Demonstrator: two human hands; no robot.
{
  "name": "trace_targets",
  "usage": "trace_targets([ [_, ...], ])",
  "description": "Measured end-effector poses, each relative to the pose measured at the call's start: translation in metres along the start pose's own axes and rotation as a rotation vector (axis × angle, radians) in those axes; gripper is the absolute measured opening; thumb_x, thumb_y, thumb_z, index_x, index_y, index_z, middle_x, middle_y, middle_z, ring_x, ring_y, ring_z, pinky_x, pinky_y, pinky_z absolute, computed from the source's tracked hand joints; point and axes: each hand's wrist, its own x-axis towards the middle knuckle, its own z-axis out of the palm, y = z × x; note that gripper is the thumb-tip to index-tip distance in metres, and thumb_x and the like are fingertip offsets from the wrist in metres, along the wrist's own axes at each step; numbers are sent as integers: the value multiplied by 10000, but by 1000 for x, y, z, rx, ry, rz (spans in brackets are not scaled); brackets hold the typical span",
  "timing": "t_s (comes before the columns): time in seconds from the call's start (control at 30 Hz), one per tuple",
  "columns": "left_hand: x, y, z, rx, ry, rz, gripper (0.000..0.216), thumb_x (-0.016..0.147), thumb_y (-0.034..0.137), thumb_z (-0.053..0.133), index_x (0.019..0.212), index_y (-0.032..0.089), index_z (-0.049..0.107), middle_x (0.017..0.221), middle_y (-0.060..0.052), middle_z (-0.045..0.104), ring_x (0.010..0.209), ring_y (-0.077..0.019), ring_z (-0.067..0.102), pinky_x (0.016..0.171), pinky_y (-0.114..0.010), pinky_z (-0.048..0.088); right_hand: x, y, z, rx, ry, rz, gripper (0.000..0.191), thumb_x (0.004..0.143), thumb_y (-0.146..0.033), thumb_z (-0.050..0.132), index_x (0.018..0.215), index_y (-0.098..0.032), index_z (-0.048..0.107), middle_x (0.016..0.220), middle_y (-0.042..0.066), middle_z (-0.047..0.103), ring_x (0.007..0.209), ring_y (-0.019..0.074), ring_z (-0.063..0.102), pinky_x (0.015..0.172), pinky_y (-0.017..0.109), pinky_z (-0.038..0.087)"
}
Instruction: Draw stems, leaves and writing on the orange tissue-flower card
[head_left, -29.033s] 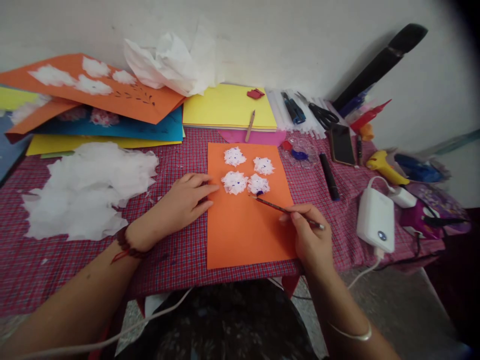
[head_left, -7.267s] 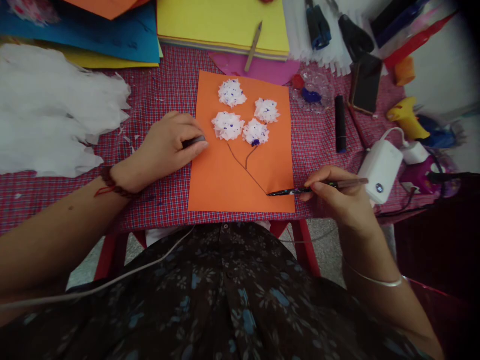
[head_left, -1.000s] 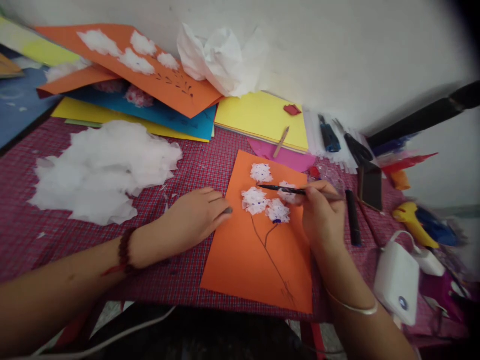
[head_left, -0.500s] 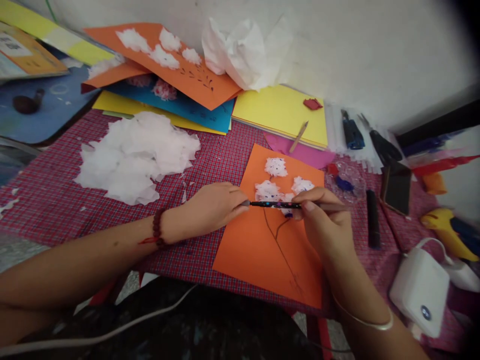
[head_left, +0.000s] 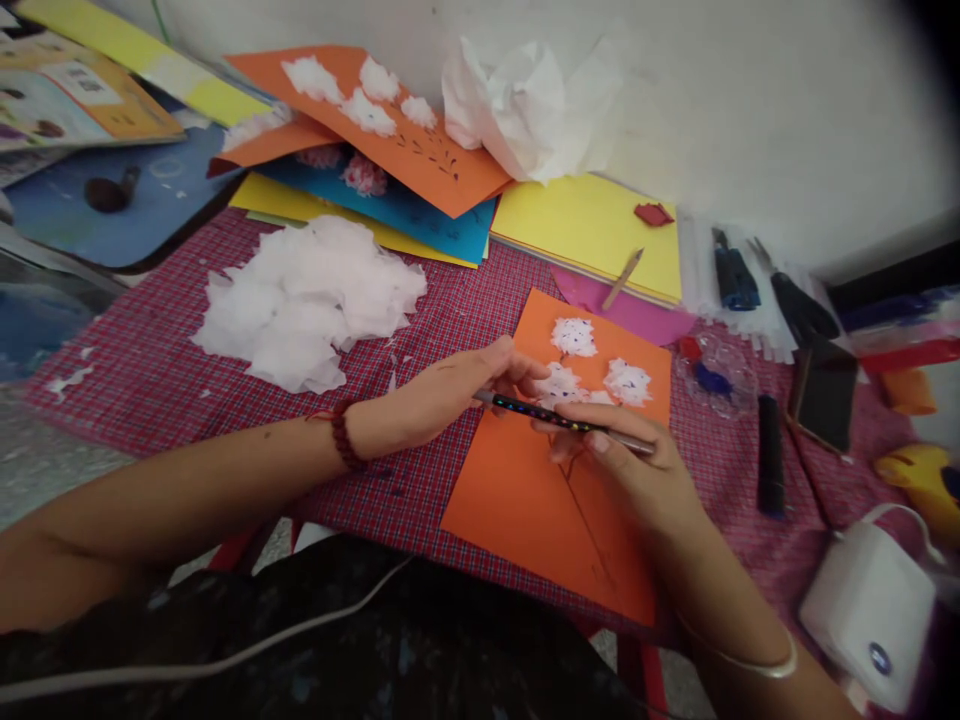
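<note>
My right hand (head_left: 630, 455) grips a slim black pen (head_left: 555, 412) with coloured specks and greyish ends, held slanting above the orange paper (head_left: 495, 510). Beside the pen's left end is my left hand (head_left: 457, 390), its fingers apart and slightly bent, reaching over the paper's left edge. White tissue flowers with dark blue specks, such as the upper one (head_left: 573, 337), sit on the paper's upper half. Thin dark drawn lines run below them, partly covered by my right hand.
A heap of white tissue pieces (head_left: 307, 300) lies on the checked cloth. Behind are folded coloured papers (head_left: 420, 130), crumpled white tissue (head_left: 517, 100) and a yellow sheet (head_left: 585, 225). At right are scissors (head_left: 802, 300), a clear dish (head_left: 716, 375), a phone (head_left: 825, 395) and a white case (head_left: 870, 610).
My left hand has let go of the pen's left end and its fingers have opened. The pen has tilted, its right end lower. The whole view has shifted, with things lying further right.
</note>
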Motion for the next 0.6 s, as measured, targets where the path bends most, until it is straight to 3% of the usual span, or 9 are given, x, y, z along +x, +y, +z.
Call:
trace_targets([
  [0.17,-4,-2,4,61,-15,40,557,1035,529,252,1225,247,694,1196,-56,718,1097,-192,661,1007,-358,487,1,-1,2,21,-35,-32,265,963,-311,595,1195,-327,720,1016,33,797,900,212,761,950,428,563],
  [0.33,-7,3,9,92,-7,25,549,1030,523,264,1204,249,707,1223,-50,717,1140,-215,657,1033,-376,481,6,-2,4,18,-39,-51,234,957,-330,607,1154,-318,733,951,11,802,968,194,748,1056,425,490],
  [0.47,-3,-3,3,184,-25,-33,511,994,556,352,1276,264,662,1296,-61,682,1207,-255,621,1008,-392,503,12,-4,1,25,-31,-99,225,914,-400,653,1048,-251,756,827,17,789,844,179,748,943,372,541],
  [0.6,8,-13,-15,319,87,48,540,944,605,454,1293,232,629,1250,-104,685,1094,-268,654,994,-432,506,13,-12,-25,68,242,-162,248,825,-451,720,901,-215,713,702,-2,732,654,141,681,700,285,549],
])
